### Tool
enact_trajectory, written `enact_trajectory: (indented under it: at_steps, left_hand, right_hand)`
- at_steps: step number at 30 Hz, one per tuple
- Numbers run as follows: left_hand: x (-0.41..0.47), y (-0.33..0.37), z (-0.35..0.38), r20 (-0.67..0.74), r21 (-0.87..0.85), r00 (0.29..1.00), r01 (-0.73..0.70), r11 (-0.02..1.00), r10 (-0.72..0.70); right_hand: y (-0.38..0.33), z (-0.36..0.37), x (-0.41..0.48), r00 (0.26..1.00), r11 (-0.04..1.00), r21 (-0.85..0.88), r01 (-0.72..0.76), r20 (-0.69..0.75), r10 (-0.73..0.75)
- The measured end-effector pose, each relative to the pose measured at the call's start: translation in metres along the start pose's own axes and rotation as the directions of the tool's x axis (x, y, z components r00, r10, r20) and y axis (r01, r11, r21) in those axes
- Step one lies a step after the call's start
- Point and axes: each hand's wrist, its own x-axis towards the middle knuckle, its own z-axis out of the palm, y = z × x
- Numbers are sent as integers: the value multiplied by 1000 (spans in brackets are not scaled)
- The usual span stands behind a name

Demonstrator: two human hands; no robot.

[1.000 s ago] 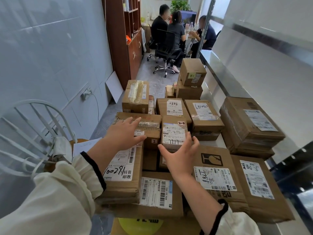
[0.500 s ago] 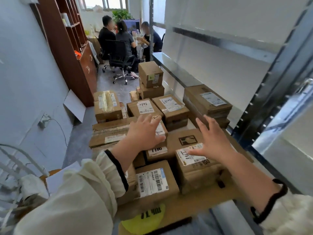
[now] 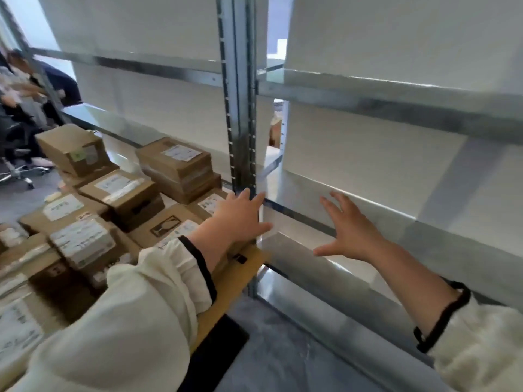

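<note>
Several taped cardboard parcels with white labels (image 3: 82, 239) are packed together on the left. My left hand (image 3: 239, 219) hovers with spread fingers over the right edge of the pile, above a parcel with a fragile mark (image 3: 167, 226). My right hand (image 3: 349, 229) is spread, palm down, over the low metal shelf (image 3: 319, 267) to the right and holds nothing. A stack of flat parcels (image 3: 177, 168) sits on the shelf level beyond my left hand.
A metal rack upright (image 3: 240, 108) stands just past my left fingertips. Shelf beams (image 3: 382, 97) cross above. White panels back the rack. People sit at the far left (image 3: 22, 89) near an office chair (image 3: 17, 162). Grey floor lies below.
The view has swung right from the parcel pile to the rack. Both hands moved right; my right hand left the parcels and now hovers over the low shelf.
</note>
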Motion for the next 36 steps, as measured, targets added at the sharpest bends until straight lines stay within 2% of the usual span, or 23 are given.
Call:
enact_trajectory:
  at_steps: [5, 10, 14, 18, 23, 27, 30, 36]
  left_hand:
    - [37, 124, 1, 63, 7, 979, -197, 980, 196]
    - [52, 276, 22, 88, 9, 932, -353, 936, 351]
    - [52, 397, 39, 127, -7, 878, -465, 885, 462]
    - [47, 506, 49, 167, -2, 799, -586, 810, 578]
    - [40, 645, 57, 191, -22, 657, -740, 672, 729]
    - [35, 758, 61, 181, 7, 532, -842, 540, 827]
    - [29, 833, 66, 171, 8, 433, -899, 438, 885]
    - [5, 969, 65, 154, 15, 253, -967, 254, 955]
  right_hand:
    - [116, -25, -86, 977, 977, 17, -211, -33, 211]
    - [241, -48, -194, 906, 908, 7, -420, -58, 419]
    - [324, -61, -284, 824, 827, -6, -563, -89, 560]
    - [389, -70, -362, 700, 708, 67, -703, -109, 706]
    - [458, -67, -442, 540, 548, 158, -821, -96, 836]
    - [514, -68, -494, 415, 421, 114, -900, -71, 907]
    - [554, -70, -530, 303, 307, 143, -941, -52, 952]
    - [626, -81, -600, 145, 155, 198, -968, -64, 987]
